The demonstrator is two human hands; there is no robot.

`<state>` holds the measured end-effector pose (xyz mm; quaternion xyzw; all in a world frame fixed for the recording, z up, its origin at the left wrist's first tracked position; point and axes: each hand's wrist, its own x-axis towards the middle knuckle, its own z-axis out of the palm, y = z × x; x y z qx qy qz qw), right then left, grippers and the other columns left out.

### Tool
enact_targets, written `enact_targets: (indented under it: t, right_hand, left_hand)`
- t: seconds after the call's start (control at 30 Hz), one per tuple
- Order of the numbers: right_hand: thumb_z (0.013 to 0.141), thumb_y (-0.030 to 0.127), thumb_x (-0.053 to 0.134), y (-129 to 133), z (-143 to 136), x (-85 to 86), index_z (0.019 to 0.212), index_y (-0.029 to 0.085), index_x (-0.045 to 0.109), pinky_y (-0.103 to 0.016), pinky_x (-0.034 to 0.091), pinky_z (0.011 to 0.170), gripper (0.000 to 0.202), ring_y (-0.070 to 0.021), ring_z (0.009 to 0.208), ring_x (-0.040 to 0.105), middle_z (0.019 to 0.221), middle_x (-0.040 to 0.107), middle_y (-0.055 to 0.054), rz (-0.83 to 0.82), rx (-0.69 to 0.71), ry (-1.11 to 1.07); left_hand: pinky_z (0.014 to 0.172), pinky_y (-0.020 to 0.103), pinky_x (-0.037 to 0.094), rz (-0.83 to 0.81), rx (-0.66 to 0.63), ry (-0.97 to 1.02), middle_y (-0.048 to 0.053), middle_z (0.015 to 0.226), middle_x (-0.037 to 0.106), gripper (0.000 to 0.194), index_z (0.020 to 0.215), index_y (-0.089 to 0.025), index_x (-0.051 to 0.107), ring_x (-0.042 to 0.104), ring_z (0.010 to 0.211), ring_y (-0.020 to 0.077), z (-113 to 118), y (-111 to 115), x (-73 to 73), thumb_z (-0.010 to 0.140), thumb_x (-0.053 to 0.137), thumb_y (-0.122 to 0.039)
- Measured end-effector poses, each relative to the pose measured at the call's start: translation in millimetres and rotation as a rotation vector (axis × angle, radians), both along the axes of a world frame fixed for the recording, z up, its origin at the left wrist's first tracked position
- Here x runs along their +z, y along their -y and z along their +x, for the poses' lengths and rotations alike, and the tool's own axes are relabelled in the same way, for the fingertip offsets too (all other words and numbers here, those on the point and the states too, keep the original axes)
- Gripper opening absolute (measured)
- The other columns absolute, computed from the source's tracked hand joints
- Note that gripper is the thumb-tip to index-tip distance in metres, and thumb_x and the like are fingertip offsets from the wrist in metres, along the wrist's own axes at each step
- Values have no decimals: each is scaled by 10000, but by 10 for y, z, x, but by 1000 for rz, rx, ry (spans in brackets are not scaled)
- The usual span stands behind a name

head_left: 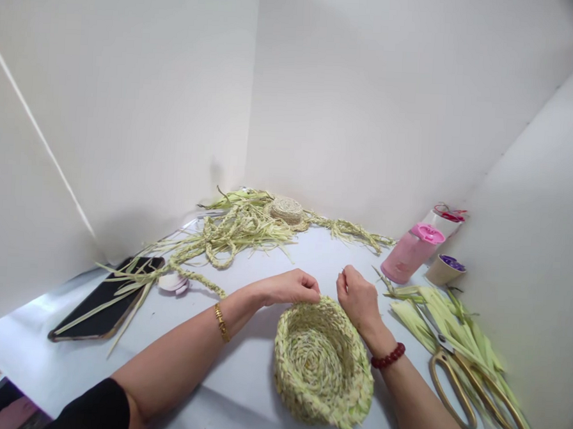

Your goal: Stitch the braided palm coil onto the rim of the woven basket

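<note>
From my feed: woven basket point(324, 367) upright on the table point(253, 392), left hand point(292, 286) pinching its far rim; right hand point(357, 299) curled beside it, contents unclear. I judge that pulling hard with a loose left pinch could distort the rim.

Pale green basket point(324, 364), with spiral-patterned base.

Pale table point(245, 359): woven basket point(317, 366), braided strands point(228, 227), husks point(470, 333), pink bottle point(409, 256).

Round woven pale-green basket point(324, 364), open top facing up, coiled base visible, on white table point(239, 378)
</note>
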<state>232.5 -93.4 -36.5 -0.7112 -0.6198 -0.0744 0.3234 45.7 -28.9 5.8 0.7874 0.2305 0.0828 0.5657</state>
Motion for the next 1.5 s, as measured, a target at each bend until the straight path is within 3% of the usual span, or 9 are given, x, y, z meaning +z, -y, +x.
enact_targets:
  t: [0.17,0.37,0.53,0.67,0.93,1.07,1.27,1.5]
  right_hand:
    - [864,430,400,152,106,104,713,187,510,-215,302,508,307,-106,523,409,563,457,40,-109,85,-200]
    - [763,505,556,367,1,74,668,181,434,-205,252,483,358,-82,540,305,589,367,54,-445,395,-735]
    - [740,490,583,399,-69,26,618,197,350,-208,210,475,394,-76,526,247,561,295,66,-373,400,-869]
    - [754,447,577,403,-44,37,616,195,359,-207,214,475,360,-78,528,246,560,298,66,-292,345,-870]
    - [768,439,553,376,-16,-13,613,192,381,-205,238,477,338,-87,542,282,565,320,56,-261,304,-727]
    - [772,443,550,373,0,-29,615,192,384,-209,239,481,340,-89,545,282,562,317,56,-246,295,-681]
    - [772,463,541,365,13,-41,609,198,369,-212,236,478,356,-90,536,279,554,316,59,-250,287,-672]
    - [779,450,535,368,-9,-22,602,195,371,-215,236,490,350,-93,546,286,556,312,57,-243,265,-605]
  left_hand:
    - [507,212,225,18,0,6,-53,581,396,127,664,-149,558,303,553,78,5,-4,-10,644,533,-271]
    - [523,209,252,39,-8,51,-42,599,438,196,724,-130,604,343,565,81,14,-8,-52,679,549,-313]
    - [526,209,302,14,14,92,-28,623,474,286,772,-128,603,378,554,79,-12,-45,-26,727,549,-406]
    - [539,211,350,41,75,75,-19,633,488,321,742,-135,566,423,561,84,-59,-105,17,731,550,-455]
    - [541,213,322,71,1,-59,-32,609,460,266,722,-138,578,394,555,81,-108,-139,70,722,562,-404]
    - [534,216,284,-3,-38,-79,-43,593,420,241,725,-144,576,355,545,76,-95,-104,76,731,549,-384]
    - [486,217,197,-143,63,-74,-62,585,386,255,763,-165,562,290,512,66,-47,-39,50,658,614,-391]
    - [506,218,227,-183,38,-98,-55,588,422,283,732,-156,572,317,516,69,-60,-70,15,644,629,-419]
